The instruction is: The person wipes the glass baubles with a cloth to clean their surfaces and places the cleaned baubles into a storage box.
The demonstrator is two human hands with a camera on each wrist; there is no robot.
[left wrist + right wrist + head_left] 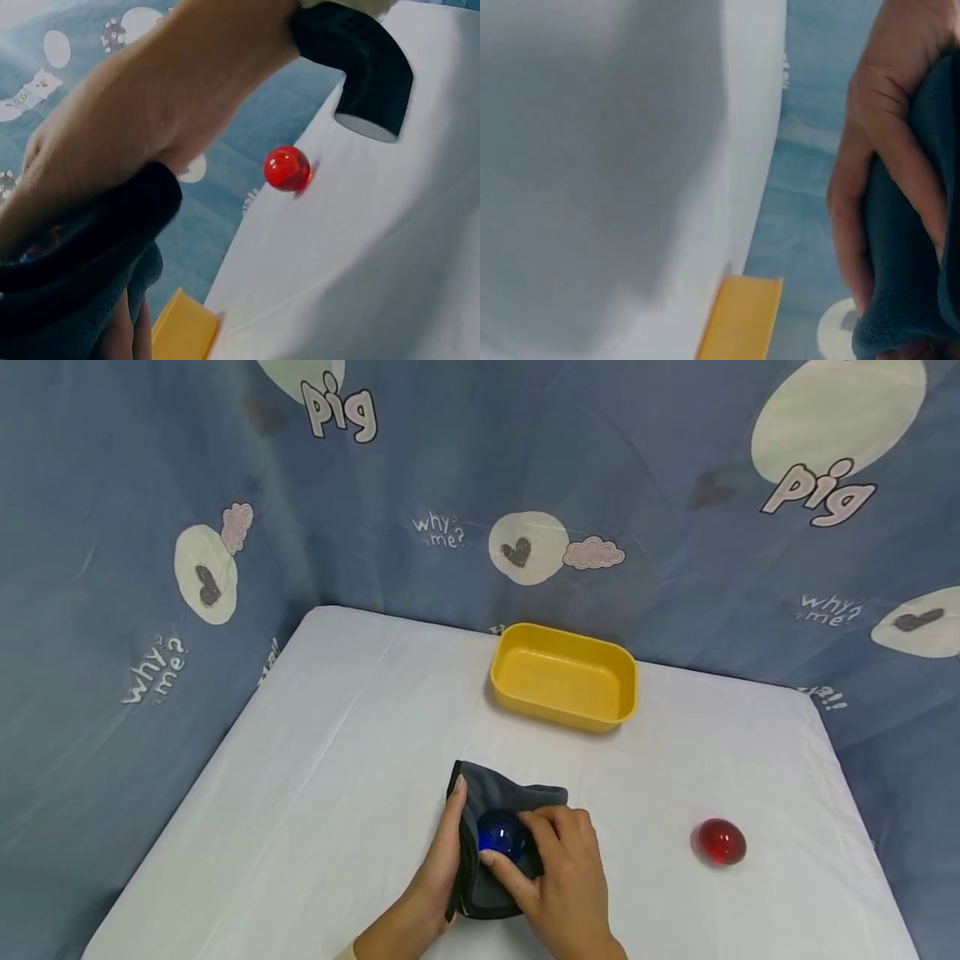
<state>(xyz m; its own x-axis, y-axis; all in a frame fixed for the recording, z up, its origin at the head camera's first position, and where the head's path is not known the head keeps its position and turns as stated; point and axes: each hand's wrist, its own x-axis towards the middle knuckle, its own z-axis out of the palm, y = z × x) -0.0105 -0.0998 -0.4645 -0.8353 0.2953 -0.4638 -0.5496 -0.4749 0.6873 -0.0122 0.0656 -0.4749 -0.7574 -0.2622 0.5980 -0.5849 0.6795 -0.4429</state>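
A dark grey cloth with black edging (491, 785) is cupped in my left hand (442, 852), which grips it from its left side and underneath, thumb along the edge. Nestled in the cloth is a shiny, see-through blue ball (501, 833). My right hand (566, 868) holds this ball between thumb and fingers, the thumb at its lower front and the fingers at its right side. In the right wrist view, fingers are spread over the outside of the folded cloth (900, 240). The left wrist view shows the cloth (82, 255) dark and close.
A see-through red ball (722, 842) lies on the white-covered table (315, 793), to the right of my hands. Farther back stands a yellow rectangular tub (558, 714). Blue printed fabric (420, 460) hangs behind the table and along its sides.
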